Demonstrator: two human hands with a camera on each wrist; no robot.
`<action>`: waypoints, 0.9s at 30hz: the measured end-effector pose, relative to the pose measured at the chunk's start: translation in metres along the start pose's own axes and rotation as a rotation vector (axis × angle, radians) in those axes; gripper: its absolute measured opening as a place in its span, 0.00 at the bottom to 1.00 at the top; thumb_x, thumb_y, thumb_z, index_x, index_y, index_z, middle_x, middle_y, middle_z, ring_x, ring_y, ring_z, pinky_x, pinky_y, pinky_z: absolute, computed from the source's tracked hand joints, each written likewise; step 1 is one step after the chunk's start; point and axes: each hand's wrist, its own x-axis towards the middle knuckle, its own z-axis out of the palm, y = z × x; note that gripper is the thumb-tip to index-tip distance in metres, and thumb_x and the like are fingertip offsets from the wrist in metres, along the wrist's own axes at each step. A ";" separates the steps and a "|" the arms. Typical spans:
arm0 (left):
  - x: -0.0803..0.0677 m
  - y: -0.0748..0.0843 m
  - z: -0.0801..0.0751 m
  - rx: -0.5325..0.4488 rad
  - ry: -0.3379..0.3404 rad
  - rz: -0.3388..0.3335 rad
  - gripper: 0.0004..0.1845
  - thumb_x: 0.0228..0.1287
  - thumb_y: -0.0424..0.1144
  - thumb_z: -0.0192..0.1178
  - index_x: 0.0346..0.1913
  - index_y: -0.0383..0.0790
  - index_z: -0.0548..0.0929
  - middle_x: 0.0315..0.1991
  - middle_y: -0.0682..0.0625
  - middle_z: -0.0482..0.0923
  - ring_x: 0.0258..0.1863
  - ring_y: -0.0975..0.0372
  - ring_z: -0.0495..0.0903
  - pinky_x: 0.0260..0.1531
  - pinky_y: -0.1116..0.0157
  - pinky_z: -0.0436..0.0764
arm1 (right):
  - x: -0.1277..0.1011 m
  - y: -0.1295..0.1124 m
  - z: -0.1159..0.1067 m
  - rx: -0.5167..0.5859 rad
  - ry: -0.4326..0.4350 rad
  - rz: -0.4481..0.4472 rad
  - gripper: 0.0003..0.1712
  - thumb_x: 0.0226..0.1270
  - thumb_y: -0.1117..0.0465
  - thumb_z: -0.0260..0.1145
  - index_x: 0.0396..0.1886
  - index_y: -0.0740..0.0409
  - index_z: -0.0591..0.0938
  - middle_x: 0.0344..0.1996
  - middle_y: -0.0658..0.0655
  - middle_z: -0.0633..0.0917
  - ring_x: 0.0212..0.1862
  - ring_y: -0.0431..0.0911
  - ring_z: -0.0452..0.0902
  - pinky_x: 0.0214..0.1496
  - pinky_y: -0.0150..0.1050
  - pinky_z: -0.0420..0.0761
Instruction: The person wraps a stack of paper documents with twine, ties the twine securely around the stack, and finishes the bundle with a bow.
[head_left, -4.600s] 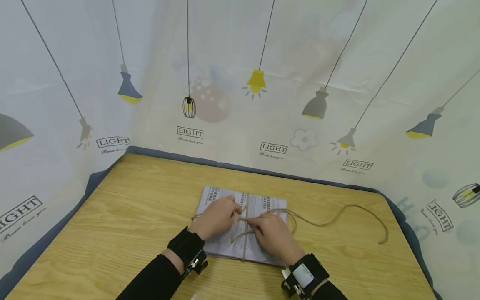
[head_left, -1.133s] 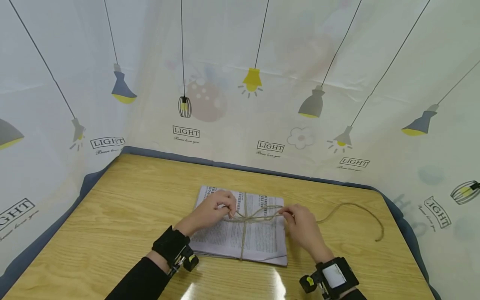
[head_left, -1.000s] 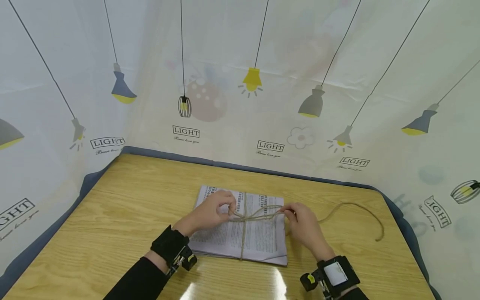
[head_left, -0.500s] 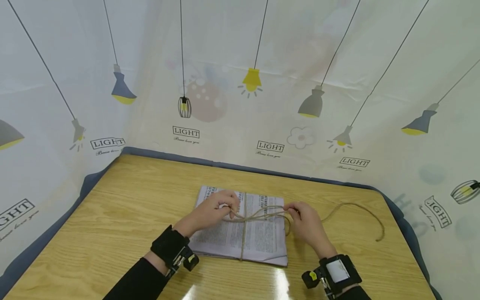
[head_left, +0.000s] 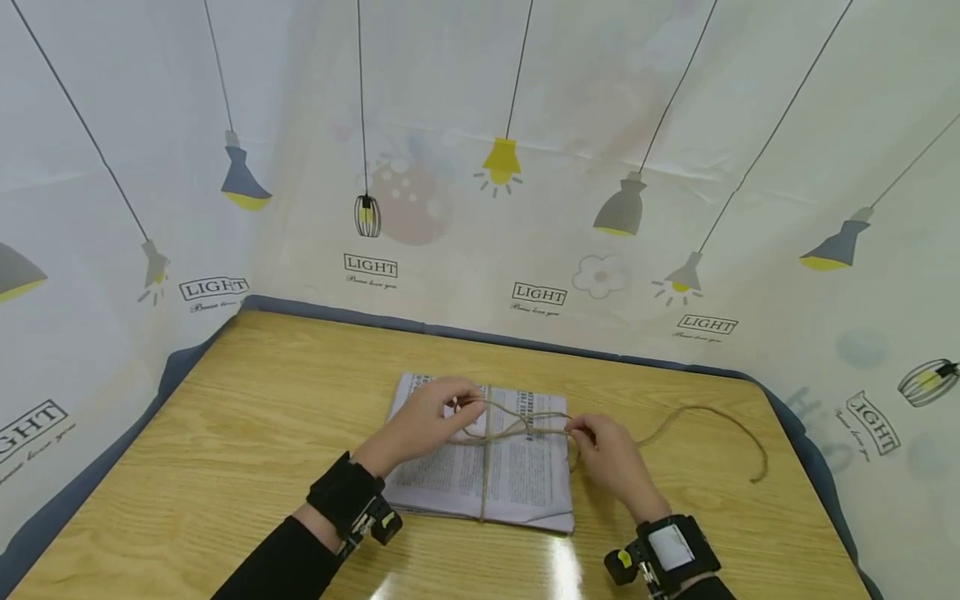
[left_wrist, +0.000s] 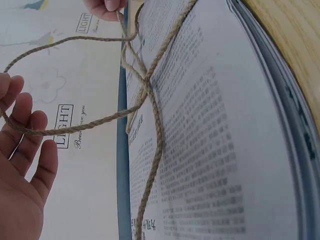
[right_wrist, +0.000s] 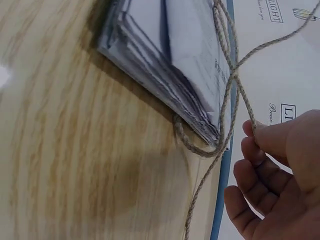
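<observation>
A stack of folded newspapers [head_left: 525, 487] lies on the table, with brown twine [left_wrist: 159, 132] crossing its top both ways. The strands meet at a crossing near the middle of the stack. My left hand [head_left: 429, 418] is above the stack's left half, holding a strand between thumb and fingers; in the left wrist view, twine [left_wrist: 85, 126] runs across its fingers. Just past the stack's right edge, my right hand [head_left: 611, 462] pinches another strand between thumb and index finger. In the right wrist view, a slack loop of twine [right_wrist: 192, 146] hangs at the stack's corner.
The long tail of the twine [head_left: 693, 408] curves over the wooden table [head_left: 285, 467] to the right. A pale curtain [head_left: 450, 325] printed with lamps hangs behind the table's far edge. Black camera straps [head_left: 341, 492] sit on both wrists.
Over the last seconds my right hand moved off the stack to the right, drawing out strands. Since half a second ago, my left fingers have lifted a strand higher; the right hand dipped slightly.
</observation>
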 end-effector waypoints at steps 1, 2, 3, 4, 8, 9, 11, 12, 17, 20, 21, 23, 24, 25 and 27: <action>0.000 0.000 0.001 0.000 0.001 -0.003 0.08 0.73 0.50 0.53 0.42 0.57 0.82 0.36 0.61 0.79 0.36 0.68 0.75 0.41 0.63 0.78 | -0.001 0.000 0.002 -0.011 0.006 -0.004 0.09 0.72 0.65 0.59 0.44 0.58 0.84 0.41 0.57 0.84 0.40 0.45 0.78 0.42 0.42 0.78; 0.001 0.000 0.001 -0.003 0.002 -0.008 0.08 0.73 0.50 0.53 0.43 0.57 0.82 0.36 0.61 0.79 0.36 0.68 0.75 0.40 0.65 0.78 | -0.001 0.000 0.003 -0.027 0.028 -0.013 0.08 0.71 0.65 0.60 0.45 0.58 0.83 0.41 0.57 0.84 0.42 0.46 0.78 0.43 0.43 0.78; 0.001 0.000 0.001 0.001 0.003 -0.015 0.08 0.73 0.50 0.53 0.43 0.57 0.82 0.36 0.61 0.78 0.35 0.68 0.75 0.39 0.66 0.77 | -0.002 -0.001 0.005 -0.046 0.064 -0.031 0.08 0.69 0.66 0.61 0.45 0.59 0.83 0.42 0.58 0.83 0.43 0.48 0.78 0.43 0.44 0.79; 0.001 0.000 0.002 0.005 0.005 -0.020 0.09 0.74 0.50 0.52 0.43 0.58 0.82 0.35 0.61 0.78 0.34 0.67 0.74 0.37 0.67 0.77 | -0.003 -0.002 0.008 -0.072 0.115 -0.056 0.08 0.67 0.66 0.63 0.44 0.59 0.83 0.41 0.58 0.83 0.43 0.49 0.79 0.43 0.45 0.78; 0.003 -0.001 0.005 0.020 0.021 -0.043 0.10 0.75 0.50 0.51 0.44 0.58 0.82 0.32 0.60 0.76 0.29 0.63 0.73 0.31 0.68 0.74 | -0.007 -0.015 0.018 -0.146 0.272 -0.219 0.07 0.59 0.69 0.68 0.37 0.56 0.85 0.36 0.55 0.82 0.38 0.47 0.79 0.40 0.43 0.78; 0.003 -0.001 0.005 0.023 0.028 -0.046 0.10 0.75 0.50 0.51 0.44 0.58 0.82 0.32 0.60 0.76 0.28 0.63 0.73 0.30 0.68 0.74 | -0.008 -0.021 0.022 -0.151 0.258 -0.262 0.08 0.59 0.69 0.67 0.37 0.55 0.86 0.33 0.52 0.82 0.35 0.44 0.77 0.37 0.40 0.77; 0.004 0.000 0.005 0.028 0.041 -0.046 0.10 0.74 0.50 0.51 0.44 0.58 0.83 0.32 0.60 0.76 0.28 0.63 0.73 0.29 0.68 0.74 | -0.009 -0.031 0.029 -0.148 0.153 -0.314 0.10 0.61 0.66 0.66 0.41 0.52 0.86 0.25 0.46 0.80 0.26 0.37 0.72 0.29 0.33 0.73; 0.004 0.000 0.005 0.029 0.047 -0.046 0.10 0.74 0.50 0.51 0.44 0.58 0.83 0.32 0.60 0.76 0.28 0.62 0.73 0.29 0.68 0.74 | -0.010 -0.036 0.033 -0.152 0.093 -0.320 0.12 0.63 0.65 0.65 0.45 0.51 0.86 0.21 0.43 0.78 0.22 0.34 0.69 0.25 0.31 0.70; 0.004 0.001 0.005 0.020 0.035 -0.043 0.09 0.74 0.49 0.52 0.46 0.57 0.83 0.35 0.60 0.78 0.29 0.62 0.75 0.30 0.68 0.75 | -0.010 -0.049 0.051 -0.270 -0.001 -0.228 0.22 0.68 0.60 0.62 0.61 0.50 0.79 0.11 0.41 0.66 0.13 0.34 0.55 0.15 0.30 0.55; 0.004 0.002 0.005 0.007 0.025 -0.052 0.10 0.74 0.48 0.52 0.47 0.56 0.83 0.36 0.60 0.78 0.30 0.63 0.75 0.31 0.68 0.76 | -0.009 -0.050 0.056 -0.329 0.052 -0.187 0.22 0.66 0.61 0.63 0.60 0.52 0.79 0.10 0.44 0.67 0.12 0.36 0.55 0.14 0.32 0.54; 0.004 0.002 0.005 0.005 0.027 -0.056 0.10 0.74 0.48 0.52 0.47 0.56 0.83 0.36 0.60 0.78 0.30 0.63 0.75 0.31 0.68 0.76 | -0.008 -0.050 0.057 -0.341 0.067 -0.179 0.20 0.66 0.61 0.63 0.58 0.53 0.80 0.10 0.45 0.69 0.13 0.37 0.57 0.14 0.33 0.55; 0.004 0.002 0.005 0.009 0.033 -0.064 0.10 0.74 0.48 0.52 0.47 0.56 0.83 0.36 0.60 0.78 0.31 0.64 0.75 0.32 0.68 0.76 | -0.007 -0.050 0.058 -0.353 0.082 -0.155 0.15 0.65 0.61 0.64 0.51 0.53 0.82 0.13 0.46 0.74 0.14 0.37 0.60 0.15 0.33 0.57; 0.003 0.002 0.005 0.008 0.038 -0.064 0.09 0.74 0.47 0.52 0.47 0.56 0.83 0.36 0.60 0.79 0.31 0.65 0.75 0.32 0.68 0.76 | -0.006 -0.051 0.058 -0.352 0.083 -0.143 0.10 0.65 0.60 0.64 0.46 0.53 0.83 0.15 0.46 0.75 0.15 0.37 0.62 0.16 0.33 0.59; 0.003 0.002 0.004 0.009 0.043 -0.064 0.09 0.74 0.47 0.53 0.47 0.56 0.83 0.36 0.59 0.79 0.31 0.66 0.75 0.32 0.68 0.76 | -0.007 -0.051 0.058 -0.350 0.083 -0.135 0.05 0.64 0.60 0.65 0.40 0.52 0.82 0.16 0.46 0.76 0.16 0.37 0.63 0.16 0.33 0.60; 0.003 0.001 0.004 0.012 0.052 -0.068 0.09 0.74 0.47 0.53 0.47 0.56 0.83 0.37 0.59 0.80 0.32 0.67 0.75 0.33 0.68 0.76 | -0.007 -0.053 0.057 -0.356 0.082 -0.136 0.04 0.63 0.59 0.66 0.30 0.50 0.79 0.17 0.46 0.76 0.18 0.37 0.64 0.18 0.33 0.62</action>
